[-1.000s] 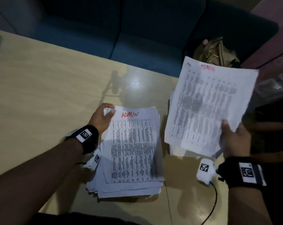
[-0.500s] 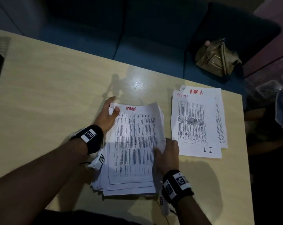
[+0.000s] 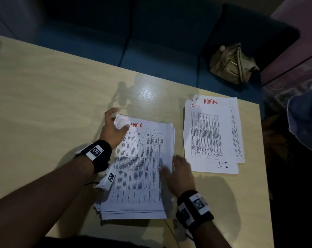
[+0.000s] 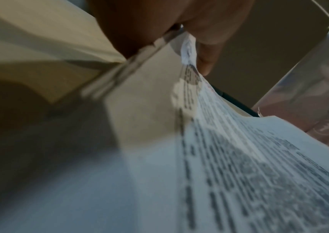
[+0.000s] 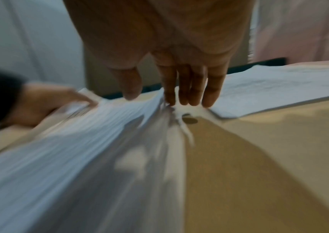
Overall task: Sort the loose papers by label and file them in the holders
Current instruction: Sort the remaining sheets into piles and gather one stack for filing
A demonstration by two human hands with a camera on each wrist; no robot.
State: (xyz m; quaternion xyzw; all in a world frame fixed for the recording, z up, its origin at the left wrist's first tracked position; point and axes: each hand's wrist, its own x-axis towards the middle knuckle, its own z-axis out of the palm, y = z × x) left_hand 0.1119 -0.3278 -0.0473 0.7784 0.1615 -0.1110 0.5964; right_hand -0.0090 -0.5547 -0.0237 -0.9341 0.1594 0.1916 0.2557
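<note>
A thick stack of printed papers (image 3: 139, 167) lies mid-table; its top sheet is marked ADMIN in red. My left hand (image 3: 116, 129) pinches the stack's curled far-left corner (image 4: 189, 52) between thumb and fingers. My right hand (image 3: 178, 169) is at the stack's right edge. Its fingers (image 5: 183, 91) are straight and point down against that edge, with the thumb above the top sheet. This view is blurred. To the right a small pile (image 3: 210, 136) of sheets lies flat, two marked ADMIN, with "I.T" written upside down at the top sheet's near end.
The tan table (image 3: 53, 104) ends just right of the small pile. Behind it runs a blue sofa (image 3: 151, 56) with an olive bag (image 3: 232, 65) on it. Blue cloth (image 3: 305, 119) hangs at the right. A clear plastic panel (image 4: 309, 78) stands beyond the left hand.
One second ago my right hand held a sheet up at the right. That sheet now lies on the right pile, and the hand has come to the stack's right edge. My left hand stayed at the corner.
</note>
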